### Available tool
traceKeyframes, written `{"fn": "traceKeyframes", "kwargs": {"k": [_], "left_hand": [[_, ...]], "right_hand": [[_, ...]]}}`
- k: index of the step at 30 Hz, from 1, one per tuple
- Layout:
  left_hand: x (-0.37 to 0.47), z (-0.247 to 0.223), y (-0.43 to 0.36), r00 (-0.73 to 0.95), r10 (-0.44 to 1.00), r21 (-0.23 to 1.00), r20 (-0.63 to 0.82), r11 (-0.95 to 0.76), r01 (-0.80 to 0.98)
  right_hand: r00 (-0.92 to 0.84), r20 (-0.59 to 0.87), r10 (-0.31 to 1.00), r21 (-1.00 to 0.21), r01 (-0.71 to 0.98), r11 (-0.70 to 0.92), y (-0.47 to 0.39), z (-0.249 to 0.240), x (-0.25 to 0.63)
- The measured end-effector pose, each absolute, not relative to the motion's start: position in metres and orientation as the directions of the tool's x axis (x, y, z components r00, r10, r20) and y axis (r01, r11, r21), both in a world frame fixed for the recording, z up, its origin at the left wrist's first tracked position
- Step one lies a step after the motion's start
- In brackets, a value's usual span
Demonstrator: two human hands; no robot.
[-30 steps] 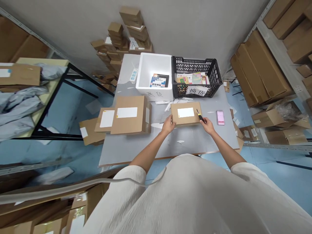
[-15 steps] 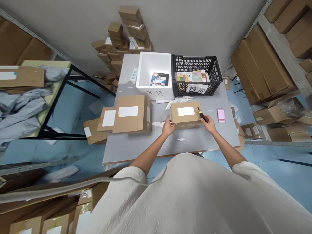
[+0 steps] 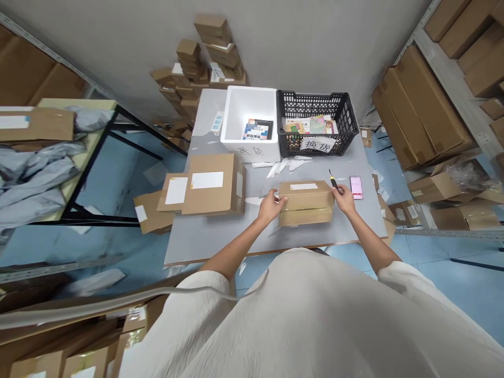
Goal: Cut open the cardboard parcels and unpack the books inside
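Note:
A taped cardboard box (image 3: 306, 202) is tipped on the grey table (image 3: 208, 236), its taped side turned toward me and a white label on its far face. My left hand (image 3: 271, 206) grips the box's left end, fingers closed on it. At the right end, my right hand (image 3: 343, 198) is closed around a yellow-and-black utility knife (image 3: 334, 181) while its fingers also touch the box. The knife's blade points up and away from me. Just right of that hand lies a pink-screened phone (image 3: 356, 187).
Larger labelled cartons (image 3: 210, 197) stand on the table's left. At the back are a white foam bin (image 3: 252, 149) holding books and a black plastic crate (image 3: 318, 149) with booklets. Paper scraps (image 3: 277, 168) lie before them. A shelf with grey parcels (image 3: 35, 173) stands left.
The box has been tipped toward me, so its taped side now shows and its label face slants away. Both hands moved with it; the knife shifted slightly right.

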State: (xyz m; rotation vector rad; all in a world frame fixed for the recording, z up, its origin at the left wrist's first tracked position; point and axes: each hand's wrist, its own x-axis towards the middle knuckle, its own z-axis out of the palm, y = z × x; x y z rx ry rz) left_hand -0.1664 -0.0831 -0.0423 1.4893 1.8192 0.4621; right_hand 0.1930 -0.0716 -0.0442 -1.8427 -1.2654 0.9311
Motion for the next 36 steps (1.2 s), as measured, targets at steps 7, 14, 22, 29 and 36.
{"fn": "traceKeyframes", "kwargs": {"k": [7,14,22,29,36], "left_hand": [[-0.156,-0.044,-0.068,-0.065,0.974,0.739,-0.216,0.206,0.641],[-0.157,-0.059,-0.074,-0.011,0.998,0.786,-0.066,0.059,0.616],[-0.154,-0.072,-0.07,0.071,0.997,0.793,0.015,-0.055,0.607],[-0.147,-0.06,-0.081,0.253,0.967,0.55,0.024,-0.224,0.804],[-0.145,-0.055,-0.089,0.43,0.903,0.417,-0.014,-0.385,0.823]], "right_hand": [[0.237,-0.114,0.965,-0.925,0.328,-0.19,-0.062,-0.055,0.192],[0.245,0.0,0.97,-0.872,0.474,-0.12,-0.065,-0.057,0.195],[0.078,0.023,0.997,-0.785,0.618,-0.03,-0.069,-0.038,0.179],[-0.106,-0.095,0.99,-0.759,0.651,-0.003,-0.064,-0.036,0.167],[-0.178,-0.091,0.98,-0.732,0.679,0.055,-0.053,-0.031,0.166]]}}
